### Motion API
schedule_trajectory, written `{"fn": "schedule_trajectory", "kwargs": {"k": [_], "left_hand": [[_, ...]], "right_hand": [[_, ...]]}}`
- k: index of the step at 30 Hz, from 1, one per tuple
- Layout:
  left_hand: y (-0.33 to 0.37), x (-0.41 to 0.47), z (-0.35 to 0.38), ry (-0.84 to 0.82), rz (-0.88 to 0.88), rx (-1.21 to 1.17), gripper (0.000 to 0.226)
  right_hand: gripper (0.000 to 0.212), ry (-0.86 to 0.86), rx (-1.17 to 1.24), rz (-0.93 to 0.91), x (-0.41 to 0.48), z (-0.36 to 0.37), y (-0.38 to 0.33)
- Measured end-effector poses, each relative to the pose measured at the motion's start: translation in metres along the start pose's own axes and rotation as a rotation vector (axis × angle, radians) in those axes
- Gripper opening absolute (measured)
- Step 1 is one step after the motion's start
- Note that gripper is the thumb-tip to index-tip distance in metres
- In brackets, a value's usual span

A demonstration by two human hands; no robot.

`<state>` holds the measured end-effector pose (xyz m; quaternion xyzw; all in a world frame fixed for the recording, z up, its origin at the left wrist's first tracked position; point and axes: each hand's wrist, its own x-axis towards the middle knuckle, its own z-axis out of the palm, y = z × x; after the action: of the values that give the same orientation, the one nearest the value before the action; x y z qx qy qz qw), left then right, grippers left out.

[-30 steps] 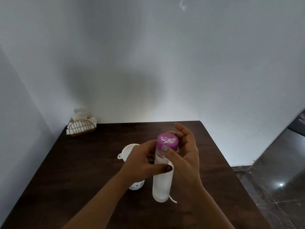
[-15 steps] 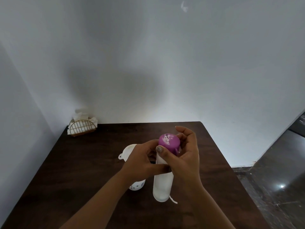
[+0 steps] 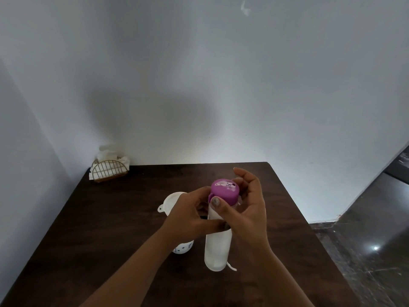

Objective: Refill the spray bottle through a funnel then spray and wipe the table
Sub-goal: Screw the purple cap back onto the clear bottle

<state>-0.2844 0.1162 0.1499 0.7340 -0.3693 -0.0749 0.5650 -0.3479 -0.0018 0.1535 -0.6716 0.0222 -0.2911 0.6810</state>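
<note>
Spray bottle point(image 3: 183, 248), small and white with dark dots, stood on the dark wooden surface point(image 3: 110, 229) just left of a taller bottle, and only its lower part showed below the left wrist.

Nearest the camera, two bare forearms reached in from the bottom edge. Between them a tall frosted white bottle point(image 3: 217, 251) stood upright on the surface, with a thin white strap point(image 3: 231, 267) trailing from its base toward the right. The left hand point(image 3: 190, 220) gripped the upper body of this bottle, its fingers wrapped across the front. The right hand point(image 3: 245, 209) was curled round the purple cap point(image 3: 224, 190), the thumb pressed against the cap's near edge and the other fingers bent behind it. The cap sat slightly tilted on the neck; whether it was off the thread could not be told.

Just behind the left hand, a white funnel point(image 3: 171, 201) rose above the spray bottle, its wide mouth facing up and a small tab sticking out to the left. Its spout was hidden by the hand.

In the far left corner of the surface, well apart from the bottles, a gold wire holder point(image 3: 110, 171) held white tissues against the wall. Plain white walls point(image 3: 199, 85) met behind that corner, and a dark glossy floor point(image 3: 365, 251) showed to the right.
</note>
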Motion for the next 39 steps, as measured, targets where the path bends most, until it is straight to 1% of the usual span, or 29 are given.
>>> {"fn": "schedule_trajectory", "kwargs": {"k": [3,4,9,11,15,19,22,23,25,29,31,35,39], "left_hand": [[-0.001,-0.001,0.001,0.0,-0.008,-0.004,0.06],[-0.001,-0.001,0.002,0.0,-0.011,-0.005,0.06],[0.002,0.0,0.003,-0.001,0.003,0.006,0.063],[0.002,0.001,0.003,0.001,0.006,0.019,0.063],[-0.001,0.001,0.004,-0.004,-0.026,0.0,0.06],[-0.002,0.002,0.004,-0.019,-0.028,0.025,0.059],[-0.001,0.002,0.003,-0.019,-0.016,0.056,0.06],[-0.001,0.002,0.002,-0.015,-0.02,0.051,0.06],[-0.001,0.002,0.002,-0.014,-0.024,0.029,0.059],[-0.001,0.003,0.003,-0.004,-0.022,0.013,0.061],[-0.001,0.003,0.004,0.007,-0.023,0.004,0.061],[-0.003,0.002,0.009,0.019,-0.021,0.024,0.063],[-0.004,0.003,0.011,0.019,-0.029,0.019,0.064]], "right_hand": [[0.061,-0.052,0.124,0.047,-0.003,-0.001,0.0],[0.06,-0.052,0.129,0.056,-0.003,-0.001,0.0],[0.066,0.035,-0.064,0.002,-0.001,-0.002,-0.002],[0.068,0.008,-0.048,0.003,-0.002,-0.003,-0.002],[0.057,-0.039,0.092,0.053,-0.002,-0.003,0.0],[0.063,0.034,-0.058,0.012,-0.001,-0.003,-0.001],[0.07,0.007,-0.069,0.018,-0.001,-0.002,-0.001],[0.069,-0.012,-0.061,0.022,-0.001,-0.002,0.0],[0.06,-0.027,-0.048,0.023,-0.001,-0.003,0.002],[0.045,0.019,-0.085,-0.005,-0.001,-0.001,0.003],[0.045,0.042,-0.114,-0.017,-0.001,-0.001,0.004],[0.05,0.086,-0.199,-0.061,-0.001,-0.001,0.005],[0.048,0.093,-0.221,-0.067,0.0,0.0,0.001]]}}
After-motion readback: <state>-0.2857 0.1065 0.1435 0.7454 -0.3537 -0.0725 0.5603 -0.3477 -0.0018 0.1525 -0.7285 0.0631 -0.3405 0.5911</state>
